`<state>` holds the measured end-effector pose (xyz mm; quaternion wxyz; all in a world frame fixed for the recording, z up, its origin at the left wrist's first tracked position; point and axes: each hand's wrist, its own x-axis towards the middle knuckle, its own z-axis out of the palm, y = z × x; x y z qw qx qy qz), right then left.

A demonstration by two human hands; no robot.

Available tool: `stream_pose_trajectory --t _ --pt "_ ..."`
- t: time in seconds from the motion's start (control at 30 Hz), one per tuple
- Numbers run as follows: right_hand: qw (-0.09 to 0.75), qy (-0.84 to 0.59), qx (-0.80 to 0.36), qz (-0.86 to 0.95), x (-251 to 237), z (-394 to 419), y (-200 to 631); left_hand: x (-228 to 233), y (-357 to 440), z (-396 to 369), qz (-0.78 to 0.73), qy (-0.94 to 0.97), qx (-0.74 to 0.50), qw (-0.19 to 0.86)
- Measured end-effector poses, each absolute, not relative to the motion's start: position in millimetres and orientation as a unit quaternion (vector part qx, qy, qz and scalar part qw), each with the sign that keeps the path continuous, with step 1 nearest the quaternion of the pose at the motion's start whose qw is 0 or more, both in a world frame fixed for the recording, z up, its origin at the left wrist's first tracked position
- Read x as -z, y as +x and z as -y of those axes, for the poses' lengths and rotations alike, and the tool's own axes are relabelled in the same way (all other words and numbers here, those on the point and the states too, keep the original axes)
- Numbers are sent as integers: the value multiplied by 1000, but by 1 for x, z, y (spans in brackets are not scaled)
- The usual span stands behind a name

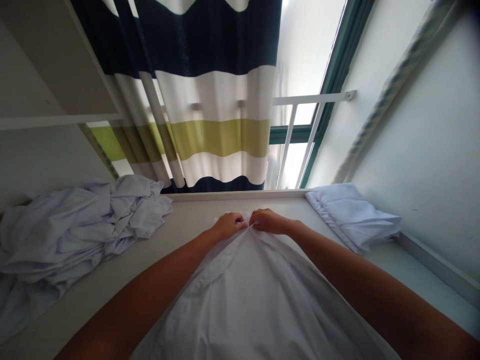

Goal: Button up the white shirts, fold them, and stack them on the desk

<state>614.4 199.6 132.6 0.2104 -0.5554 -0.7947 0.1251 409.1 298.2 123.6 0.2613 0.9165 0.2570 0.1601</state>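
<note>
White cotton, a shirt [247, 295], lay spread on the pale table [86, 300] between both forearms. The left hand [228, 225] and right hand [268, 221] pinched its far edge, fingers clenched on the cloth (knuckles nearly touching). Crumpled shirts [67, 225] lay left, a folded stack [356, 215] right.

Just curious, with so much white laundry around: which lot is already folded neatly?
The folded stack by the right wall. The pile at left is crumpled, and the shirt under both hands lies spread flat.
</note>
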Motion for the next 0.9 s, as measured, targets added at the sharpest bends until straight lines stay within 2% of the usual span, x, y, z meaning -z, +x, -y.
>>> stream_pose_trajectory --t 0.17,0.27,0.33,0.63,0.9 --pt "329 -575 -95 743 -143 -185 586 -104 397 -273 -309 853 -270 324" --pt "425 -576 -117 688 -133 -177 564 -96 395 -266 -327 817 -311 360" --pt "459 -595 -112 650 -120 -174 553 -93 394 -266 -327 802 -318 387" --pt "430 -586 -61 684 -93 -176 555 -104 375 -279 -258 805 -229 482" --pt "391 -585 -18 710 -93 -174 555 -99 385 -279 -272 795 -264 474"
